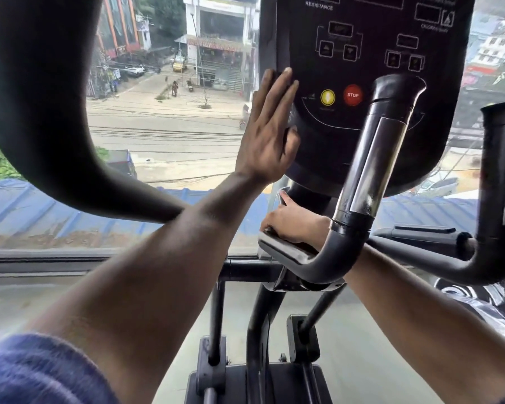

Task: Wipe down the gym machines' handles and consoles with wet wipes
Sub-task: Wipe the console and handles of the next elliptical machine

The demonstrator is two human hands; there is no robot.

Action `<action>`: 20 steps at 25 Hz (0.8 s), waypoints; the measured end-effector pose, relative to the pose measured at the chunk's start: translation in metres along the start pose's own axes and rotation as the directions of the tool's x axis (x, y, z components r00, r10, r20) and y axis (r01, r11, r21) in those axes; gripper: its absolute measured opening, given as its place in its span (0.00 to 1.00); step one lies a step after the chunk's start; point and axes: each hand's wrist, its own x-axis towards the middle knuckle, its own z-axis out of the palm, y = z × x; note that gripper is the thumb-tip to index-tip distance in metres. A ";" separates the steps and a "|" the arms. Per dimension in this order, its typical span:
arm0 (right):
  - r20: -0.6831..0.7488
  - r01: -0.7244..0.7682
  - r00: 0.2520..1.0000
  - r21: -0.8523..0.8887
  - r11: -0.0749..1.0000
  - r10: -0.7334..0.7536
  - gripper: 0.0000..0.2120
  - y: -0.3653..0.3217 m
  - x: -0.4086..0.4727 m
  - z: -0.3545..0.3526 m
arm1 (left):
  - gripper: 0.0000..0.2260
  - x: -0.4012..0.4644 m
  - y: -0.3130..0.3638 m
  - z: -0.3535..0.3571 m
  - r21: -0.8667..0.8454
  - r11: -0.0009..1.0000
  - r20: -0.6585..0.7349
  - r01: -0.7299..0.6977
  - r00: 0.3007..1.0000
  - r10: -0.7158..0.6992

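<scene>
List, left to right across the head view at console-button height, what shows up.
Big black curved handle → left hand flat against the console's left edge → yellow button → red STOP button → chrome-banded grip handle → black post.

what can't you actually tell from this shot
- Wet wipe: none shows; the left hand lies flat on the console edge, hiding anything beneath.
- Right hand: partly behind the handlebar, its grip unclear.
- Console top: cut off by the frame edge.
- Small button labels: too blurred.

I saw the black console (pixel 362 68) upright before the window, its yellow and red STOP buttons facing me, chrome-banded handle (pixel 370 167) rising in front.
</scene>
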 end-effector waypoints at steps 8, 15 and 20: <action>-0.103 0.086 0.992 0.106 0.991 -0.075 0.16 0.002 0.002 -0.001 | 0.27 0.000 0.001 0.001 0.003 1.000 0.000 -0.003 1.000 0.003; -0.209 0.162 0.977 0.658 0.736 -0.028 0.18 0.010 -0.018 0.006 | 0.27 0.000 0.002 0.000 -0.027 1.000 -0.014 0.005 1.000 -0.005; -0.134 0.156 0.987 0.911 0.381 -0.084 0.10 0.014 -0.045 0.023 | 0.28 -0.001 0.003 -0.002 -0.018 1.000 -0.007 0.005 1.000 -0.005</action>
